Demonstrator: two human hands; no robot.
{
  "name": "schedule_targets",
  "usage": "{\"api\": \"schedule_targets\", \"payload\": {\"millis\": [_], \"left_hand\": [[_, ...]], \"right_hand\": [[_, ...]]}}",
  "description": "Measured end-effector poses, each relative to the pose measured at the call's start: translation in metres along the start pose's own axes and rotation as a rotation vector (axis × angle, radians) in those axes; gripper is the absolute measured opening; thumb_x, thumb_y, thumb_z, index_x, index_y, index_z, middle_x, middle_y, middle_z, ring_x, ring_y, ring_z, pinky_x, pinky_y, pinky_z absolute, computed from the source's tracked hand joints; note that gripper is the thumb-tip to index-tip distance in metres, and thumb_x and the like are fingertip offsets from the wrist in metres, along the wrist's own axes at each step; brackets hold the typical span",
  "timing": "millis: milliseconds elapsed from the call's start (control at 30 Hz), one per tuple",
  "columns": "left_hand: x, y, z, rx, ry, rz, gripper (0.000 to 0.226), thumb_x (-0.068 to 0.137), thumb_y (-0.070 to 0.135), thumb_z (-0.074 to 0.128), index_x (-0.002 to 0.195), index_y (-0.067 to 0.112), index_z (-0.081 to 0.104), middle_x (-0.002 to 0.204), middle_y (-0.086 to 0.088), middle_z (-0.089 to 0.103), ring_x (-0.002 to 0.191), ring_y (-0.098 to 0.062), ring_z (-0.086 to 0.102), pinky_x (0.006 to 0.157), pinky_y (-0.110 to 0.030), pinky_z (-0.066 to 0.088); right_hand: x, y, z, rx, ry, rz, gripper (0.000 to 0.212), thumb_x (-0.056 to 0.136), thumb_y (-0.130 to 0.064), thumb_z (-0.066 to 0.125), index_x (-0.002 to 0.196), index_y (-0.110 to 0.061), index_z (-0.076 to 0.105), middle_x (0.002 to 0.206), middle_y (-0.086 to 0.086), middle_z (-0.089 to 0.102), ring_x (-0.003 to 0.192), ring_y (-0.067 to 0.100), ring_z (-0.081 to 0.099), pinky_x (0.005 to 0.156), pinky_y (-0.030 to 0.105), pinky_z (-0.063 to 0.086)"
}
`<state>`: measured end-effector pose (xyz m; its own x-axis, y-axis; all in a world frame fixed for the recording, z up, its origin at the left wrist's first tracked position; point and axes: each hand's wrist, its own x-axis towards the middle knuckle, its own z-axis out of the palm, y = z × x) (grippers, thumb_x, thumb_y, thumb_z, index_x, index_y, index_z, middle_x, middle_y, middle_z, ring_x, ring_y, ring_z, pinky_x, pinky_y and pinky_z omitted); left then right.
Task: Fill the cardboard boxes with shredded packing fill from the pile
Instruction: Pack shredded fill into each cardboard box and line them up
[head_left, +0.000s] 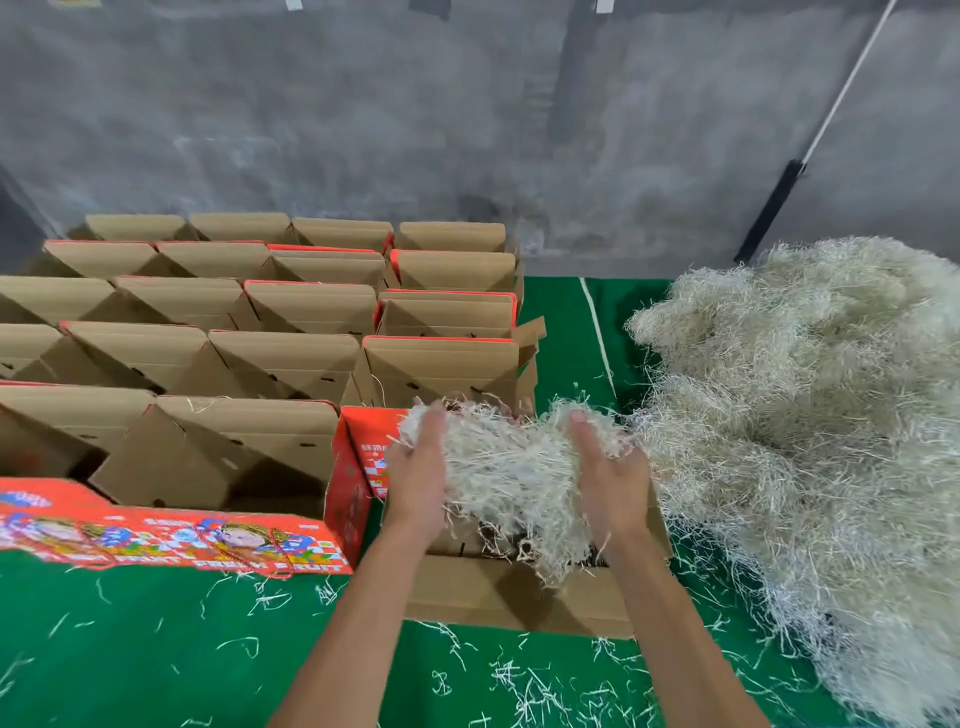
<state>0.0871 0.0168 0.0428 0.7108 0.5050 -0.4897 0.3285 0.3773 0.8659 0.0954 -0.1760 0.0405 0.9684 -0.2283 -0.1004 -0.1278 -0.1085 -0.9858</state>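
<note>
Your left hand (418, 470) and right hand (610, 475) are pressing a wad (511, 470) of shredded fill between the palms, fingers mostly straight. It's a squeeze from both sides, not a curled grip, and nothing supports it underneath.

The wad sits over the open box (519, 592) nearest you, at the right end of the front row. Strands already trail from its bottom edge into the box, and some hang over the near wall.

Risks, as I judge them:
- Ease the palms too early or unevenly and the loose middle sags out, landing on the box rim or the green mat (156, 649) rather than inside. The stray shreds on the mat suggest that happens easily.
- The wad looks about as wide as the opening. Drop it flat and it may bridge the flaps instead of settling, so push it down.
- The pile (810, 415) lies just beside your right hand. I can't tell whether strands between it and the wad are tangled; if so, they could drag extra fill over the box side.
- The red box (208, 525) to your left touches this one. A wide swing of the left hand could nudge it or shed fill into it unevenly.
</note>
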Motion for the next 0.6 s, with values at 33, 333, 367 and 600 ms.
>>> {"api": "schedule_targets", "payload": {"millis": [33,333,367,600], "left_hand": [[0.004,0.002,-0.005,-0.042,0.055,0.023,0.100,0.073,0.073,0.068,0.149,0.021,0.029,0.138,-0.001,0.045,0.119,-0.024,0.044,0.106,-0.045,0.034],[-0.039,-0.039,0.031,0.126,0.001,0.195,0.022,0.101,0.027,0.057,0.091,0.007,0.059,0.105,-0.027,0.067,0.078,-0.026,0.070,0.051,-0.008,0.045],[-0.037,-0.040,0.025,0.159,0.022,0.248,0.018,0.099,0.012,0.059,0.083,0.005,0.056,0.096,-0.026,0.068,0.072,-0.021,0.070,0.050,-0.009,0.045],[-0.010,0.003,-0.036,-0.333,-0.130,-0.010,0.045,0.092,0.042,0.068,0.120,0.008,0.060,0.116,-0.009,0.069,0.105,-0.022,0.060,0.101,-0.047,0.046]], "right_hand": [[-0.001,-0.002,-0.006,0.044,0.038,0.014,0.073,0.068,-0.089,0.057,0.071,-0.016,0.056,0.046,-0.006,0.039,0.037,0.011,0.029,0.041,0.027,0.031],[-0.030,0.014,0.034,0.053,-0.156,-0.043,0.033,0.100,-0.042,0.050,0.088,-0.013,0.058,0.061,-0.004,0.062,0.055,0.026,0.056,0.056,0.038,0.051],[-0.029,0.016,0.027,-0.022,-0.129,-0.074,0.033,0.098,-0.046,0.054,0.082,-0.017,0.054,0.049,-0.009,0.050,0.044,0.017,0.044,0.045,0.031,0.041],[0.001,0.007,-0.033,-0.121,0.076,-0.102,0.067,0.079,-0.087,0.045,0.068,-0.021,0.053,0.047,-0.009,0.049,0.041,0.009,0.042,0.040,0.025,0.040]]}}
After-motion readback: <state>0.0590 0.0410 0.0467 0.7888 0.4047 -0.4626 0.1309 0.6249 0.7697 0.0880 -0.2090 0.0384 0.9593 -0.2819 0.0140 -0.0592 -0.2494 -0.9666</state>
